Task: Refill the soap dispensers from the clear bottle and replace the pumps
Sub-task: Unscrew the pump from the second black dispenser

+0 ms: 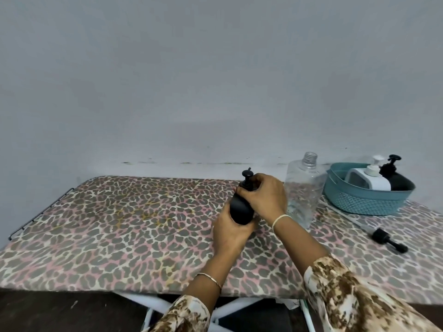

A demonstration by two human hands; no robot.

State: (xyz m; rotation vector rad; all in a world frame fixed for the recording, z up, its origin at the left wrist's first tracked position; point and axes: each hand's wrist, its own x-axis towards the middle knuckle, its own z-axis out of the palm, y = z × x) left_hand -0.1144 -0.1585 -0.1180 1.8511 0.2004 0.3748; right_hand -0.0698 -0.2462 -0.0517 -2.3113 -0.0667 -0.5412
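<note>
**Head view, 1 frame**

1. Black dispenser [241, 208]: centre-right over the board, tilted, top leaning away from the person. Held by both hands. Whether the base touched the cover: can't tell.
2. Pump head [247, 176]: black, seated on top of item 1, showing above the fingers.
3. Left hand [231, 232]: wrapped round the lower body of the black dispenser from the near side. Thin bangle [211, 279] on the wrist.
4. Right hand [263, 196]: fingers curled over the neck of the black dispenser, just under the pump head. Pale band [280, 219] on the wrist.
5. Clear bottle [303, 188]: upright on the board, just beyond and to the right of the right hand. Cap off, threaded neck bare. Fill level unclear.
6. Teal basket [369, 202]: far-right part of the board, just beside the clear bottle. Contents, side by side:
   - white dispenser [374, 180] w/ white pump
   - second black dispenser [394, 178] w/ black pump
7. Loose pump [388, 239]: black, lying flat on the board in front of the basket, well apart from both hands. Its dip tube ran back toward the basket.
8. Board [119, 224]: leopard-print cover, white legs below, metal rail at the left end.
9. Sleeves [347, 295]: cream/brown print, both arms.
10. Wall [191, 80]: plain grey, behind the board.
</note>
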